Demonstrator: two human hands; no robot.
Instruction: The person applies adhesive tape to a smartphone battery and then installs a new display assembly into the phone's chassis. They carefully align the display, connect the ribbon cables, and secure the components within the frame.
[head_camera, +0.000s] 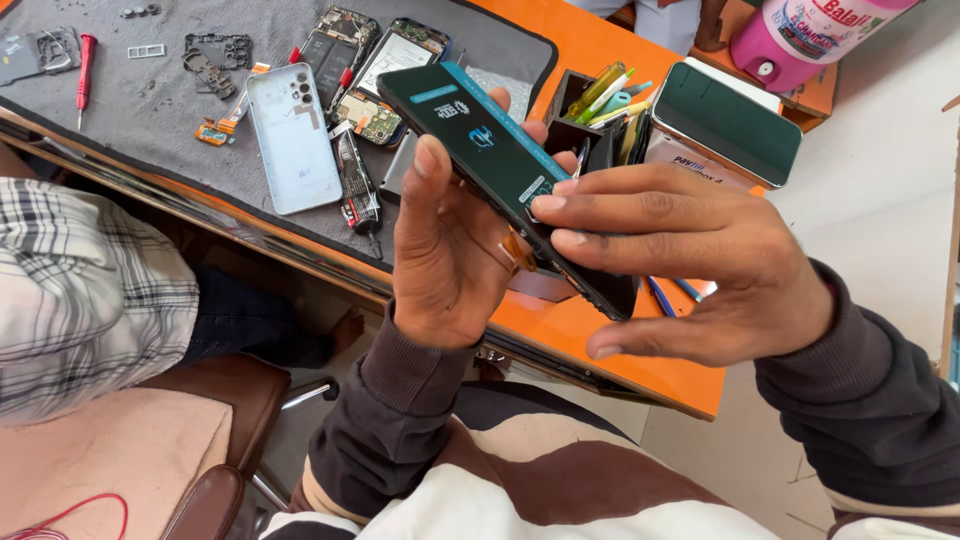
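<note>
My left hand (445, 255) and my right hand (680, 255) both hold a dark phone screen panel (480, 135) with a teal protective film, tilted above the orange table's edge. The left thumb lies along the panel's near long edge, with the fingers behind it. My right fingertips press on its lower end, where an orange flex strip (515, 250) sticks out.
A grey work mat (150, 110) carries a pale blue phone back cover (293, 135), opened phone bodies (390, 75), small parts and a red screwdriver (85, 70). A black holder of pens and tools (600, 110), a dark screen (730, 120) and a pink bottle (800, 40) stand behind. Another person in a checked shirt (80, 290) sits at left.
</note>
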